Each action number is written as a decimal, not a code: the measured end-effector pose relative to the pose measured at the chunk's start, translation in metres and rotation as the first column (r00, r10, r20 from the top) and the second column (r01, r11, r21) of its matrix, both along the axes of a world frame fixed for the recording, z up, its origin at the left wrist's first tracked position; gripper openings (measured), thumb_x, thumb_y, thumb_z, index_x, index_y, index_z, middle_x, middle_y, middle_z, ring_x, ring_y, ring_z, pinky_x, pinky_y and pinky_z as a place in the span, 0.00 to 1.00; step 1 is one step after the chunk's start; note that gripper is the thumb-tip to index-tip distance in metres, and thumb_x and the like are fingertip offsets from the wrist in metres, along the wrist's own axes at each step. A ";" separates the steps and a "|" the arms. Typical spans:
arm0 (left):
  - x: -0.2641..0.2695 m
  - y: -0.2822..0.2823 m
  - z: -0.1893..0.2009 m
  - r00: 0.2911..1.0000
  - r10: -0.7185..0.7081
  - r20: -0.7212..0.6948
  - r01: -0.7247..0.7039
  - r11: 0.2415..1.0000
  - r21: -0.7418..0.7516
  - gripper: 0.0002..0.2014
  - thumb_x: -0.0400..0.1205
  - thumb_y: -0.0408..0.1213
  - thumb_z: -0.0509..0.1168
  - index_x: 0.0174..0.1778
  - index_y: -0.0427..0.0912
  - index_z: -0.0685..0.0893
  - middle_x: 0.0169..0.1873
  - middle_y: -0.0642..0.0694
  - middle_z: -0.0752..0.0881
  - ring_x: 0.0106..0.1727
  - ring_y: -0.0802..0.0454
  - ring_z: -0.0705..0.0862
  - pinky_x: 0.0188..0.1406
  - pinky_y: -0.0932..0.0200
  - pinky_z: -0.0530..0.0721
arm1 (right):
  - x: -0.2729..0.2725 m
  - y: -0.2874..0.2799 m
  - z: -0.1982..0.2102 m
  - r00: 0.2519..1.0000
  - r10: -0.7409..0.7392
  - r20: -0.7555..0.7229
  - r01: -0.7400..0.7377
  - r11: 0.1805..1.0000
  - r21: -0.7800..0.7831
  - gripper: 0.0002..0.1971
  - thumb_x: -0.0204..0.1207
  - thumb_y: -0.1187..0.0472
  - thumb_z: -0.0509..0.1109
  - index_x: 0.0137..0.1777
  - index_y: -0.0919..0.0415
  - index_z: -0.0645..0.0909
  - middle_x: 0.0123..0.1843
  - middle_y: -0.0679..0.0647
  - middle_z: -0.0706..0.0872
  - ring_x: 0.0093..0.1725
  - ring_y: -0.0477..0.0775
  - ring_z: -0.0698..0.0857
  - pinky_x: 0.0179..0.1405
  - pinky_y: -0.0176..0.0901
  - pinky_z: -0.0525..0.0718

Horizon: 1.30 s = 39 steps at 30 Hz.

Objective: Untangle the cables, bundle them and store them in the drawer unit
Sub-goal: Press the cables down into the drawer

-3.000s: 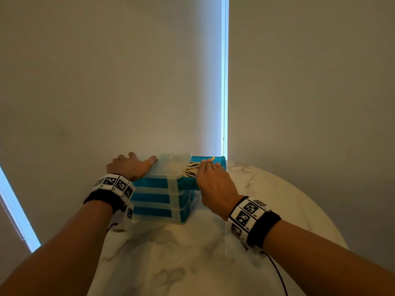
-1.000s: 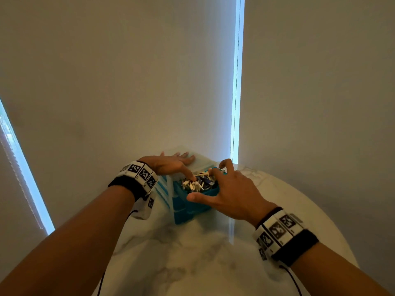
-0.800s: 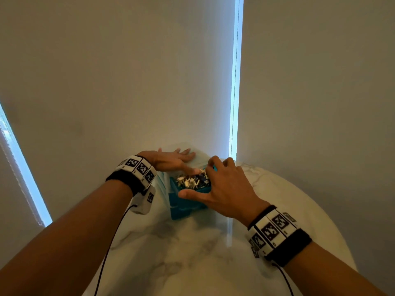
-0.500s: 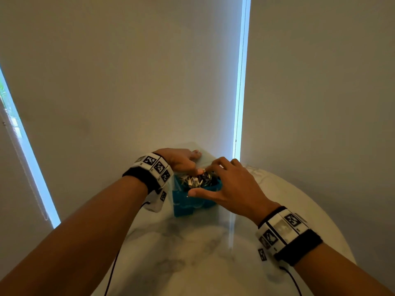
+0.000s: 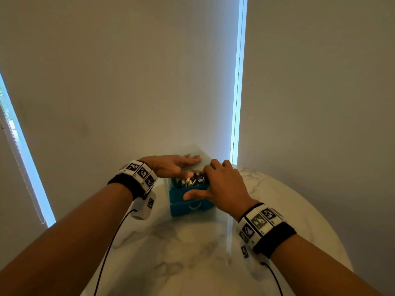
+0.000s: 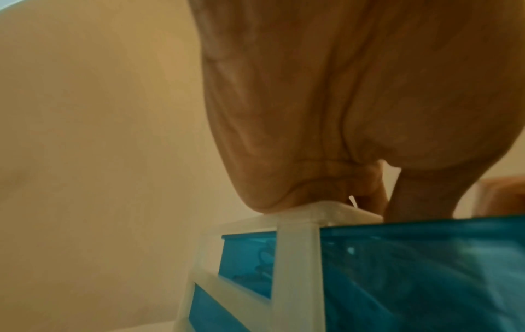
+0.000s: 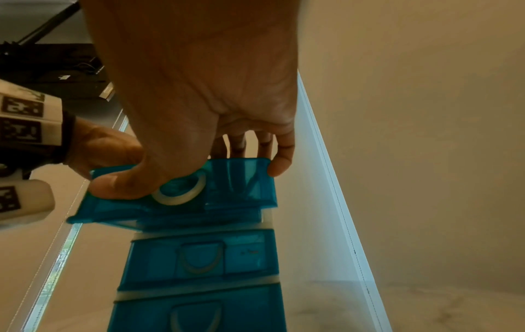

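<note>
The drawer unit [image 5: 193, 207], a clear frame with blue drawers, stands at the far side of the marble table, front towards me. Its top drawer [image 5: 181, 199] is pulled out and holds the bundled cables [image 5: 189, 180], pale and dark. My left hand [image 5: 177, 165] lies flat on the unit's top, its thumb at the cables. My right hand [image 5: 206, 184] grips the top drawer [image 7: 241, 186]: its thumb presses the drawer front beside the ring handle [image 7: 181, 191] and its fingers curl over the rim onto the cables. My left palm [image 6: 312, 134] rests on the frame's corner [image 6: 315, 209].
The round marble table [image 5: 192, 253] spreads towards me from the unit. Closed blinds and a bright window gap [image 5: 237, 82] rise right behind the unit. Two closed lower drawers [image 7: 199, 258] sit under the open one. Sensor wires trail from both wristbands.
The unit has turned from side-on to front-facing. My right hand has shifted from above the cables to gripping the drawer front. My left hand has stayed on the unit's top.
</note>
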<state>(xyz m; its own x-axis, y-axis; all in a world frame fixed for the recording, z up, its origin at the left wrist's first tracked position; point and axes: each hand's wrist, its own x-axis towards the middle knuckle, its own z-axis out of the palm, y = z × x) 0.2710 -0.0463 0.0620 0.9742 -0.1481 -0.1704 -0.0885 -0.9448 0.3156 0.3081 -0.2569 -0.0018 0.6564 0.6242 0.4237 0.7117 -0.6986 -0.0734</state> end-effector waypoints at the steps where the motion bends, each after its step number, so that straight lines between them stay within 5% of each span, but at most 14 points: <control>1: 0.002 0.004 -0.004 1.000 0.001 0.026 -0.001 1.000 -0.007 0.36 0.94 0.50 0.62 0.95 0.57 0.51 0.94 0.56 0.47 0.94 0.53 0.42 0.92 0.40 0.38 | 0.000 0.004 0.000 1.000 -0.015 -0.007 0.015 0.999 0.028 0.50 0.62 0.10 0.64 0.70 0.51 0.81 0.66 0.50 0.81 0.65 0.55 0.78 0.62 0.55 0.84; 6: 0.009 0.016 -0.017 0.995 -0.026 0.096 0.032 0.998 -0.060 0.33 0.94 0.54 0.62 0.94 0.63 0.55 0.94 0.58 0.51 0.94 0.56 0.44 0.93 0.38 0.36 | 0.000 0.011 -0.002 0.999 0.042 0.000 -0.042 0.991 0.126 0.48 0.66 0.17 0.71 0.80 0.44 0.70 0.73 0.52 0.75 0.67 0.57 0.79 0.64 0.51 0.80; 10: 0.013 0.012 -0.018 0.996 0.007 0.086 0.000 0.997 -0.079 0.35 0.93 0.55 0.62 0.94 0.64 0.53 0.95 0.56 0.48 0.95 0.54 0.41 0.92 0.42 0.30 | 0.008 -0.007 0.000 0.986 0.164 -0.005 -0.161 0.972 0.172 0.29 0.74 0.28 0.76 0.68 0.44 0.85 0.71 0.48 0.75 0.60 0.53 0.82 0.57 0.44 0.82; 14: 0.021 0.026 -0.028 0.994 0.036 0.106 -0.037 0.999 0.003 0.46 0.77 0.76 0.64 0.90 0.80 0.50 0.95 0.58 0.47 0.95 0.46 0.43 0.93 0.28 0.40 | 0.014 -0.005 0.000 0.990 0.138 0.016 -0.139 0.980 0.143 0.21 0.78 0.31 0.75 0.65 0.40 0.91 0.74 0.46 0.77 0.62 0.51 0.78 0.62 0.48 0.78; 17: 0.020 0.028 -0.034 0.978 0.080 0.192 -0.060 0.992 -0.108 0.37 0.86 0.54 0.72 0.88 0.79 0.61 0.94 0.56 0.56 0.95 0.44 0.54 0.93 0.31 0.49 | 0.018 0.003 -0.002 0.995 0.069 0.074 -0.079 0.987 0.143 0.19 0.80 0.36 0.77 0.68 0.38 0.88 0.80 0.46 0.74 0.79 0.58 0.72 0.71 0.56 0.74; 19: 0.018 0.023 -0.031 0.973 0.086 0.216 -0.064 0.992 -0.107 0.35 0.90 0.45 0.71 0.89 0.74 0.65 0.94 0.53 0.58 0.94 0.43 0.56 0.93 0.33 0.50 | 0.022 0.006 -0.003 0.995 0.096 0.035 -0.101 0.969 0.227 0.22 0.79 0.41 0.80 0.70 0.44 0.82 0.78 0.47 0.76 0.76 0.56 0.76 0.72 0.53 0.75; 22: 0.020 0.026 -0.030 0.982 0.092 0.167 -0.080 0.994 -0.074 0.34 0.90 0.52 0.69 0.90 0.73 0.60 0.95 0.54 0.54 0.95 0.42 0.50 0.93 0.32 0.45 | 0.027 0.010 0.000 0.990 0.143 -0.006 -0.137 0.954 0.265 0.27 0.77 0.44 0.83 0.70 0.49 0.76 0.69 0.47 0.83 0.63 0.52 0.83 0.66 0.49 0.81; 26: 0.021 0.025 -0.029 0.991 0.043 0.127 -0.029 0.994 -0.107 0.38 0.84 0.68 0.64 0.91 0.75 0.58 0.95 0.55 0.51 0.95 0.45 0.45 0.92 0.27 0.40 | 0.038 0.001 0.010 0.979 0.201 -0.044 -0.191 0.967 0.171 0.29 0.74 0.42 0.85 0.72 0.46 0.83 0.72 0.45 0.83 0.66 0.52 0.82 0.66 0.50 0.83; 29: 0.020 0.018 -0.024 0.996 0.000 0.086 0.017 0.978 -0.206 0.39 0.87 0.68 0.59 0.94 0.64 0.57 0.95 0.57 0.52 0.94 0.56 0.44 0.93 0.38 0.34 | 0.047 -0.007 0.022 0.967 0.230 -0.113 -0.205 0.958 0.199 0.27 0.68 0.44 0.89 0.66 0.41 0.88 0.65 0.42 0.86 0.61 0.49 0.85 0.60 0.47 0.82; 31: 0.016 0.018 -0.020 0.996 -0.052 0.072 0.062 0.987 -0.146 0.44 0.84 0.72 0.64 0.94 0.67 0.54 0.93 0.62 0.50 0.92 0.63 0.42 0.92 0.42 0.32 | 0.045 -0.001 0.022 0.976 0.205 -0.077 -0.184 0.959 0.216 0.24 0.68 0.46 0.90 0.63 0.43 0.89 0.61 0.43 0.86 0.58 0.50 0.85 0.57 0.46 0.82; 35: 0.018 0.032 -0.020 0.994 -0.031 0.108 0.041 0.995 -0.089 0.45 0.82 0.56 0.78 0.91 0.74 0.59 0.94 0.58 0.55 0.93 0.57 0.52 0.92 0.43 0.49 | 0.038 0.014 0.004 0.989 0.138 0.047 -0.146 0.951 0.273 0.17 0.78 0.48 0.83 0.64 0.47 0.87 0.64 0.46 0.86 0.61 0.51 0.82 0.65 0.52 0.84; 39: 0.035 0.055 -0.043 0.908 -0.034 0.417 -0.034 0.987 0.155 0.42 0.87 0.45 0.74 0.90 0.76 0.58 0.92 0.56 0.64 0.92 0.45 0.64 0.92 0.36 0.57 | 0.041 0.003 -0.017 0.993 0.115 0.041 -0.122 0.898 0.423 0.14 0.82 0.43 0.78 0.63 0.47 0.86 0.61 0.42 0.84 0.60 0.45 0.81 0.60 0.41 0.83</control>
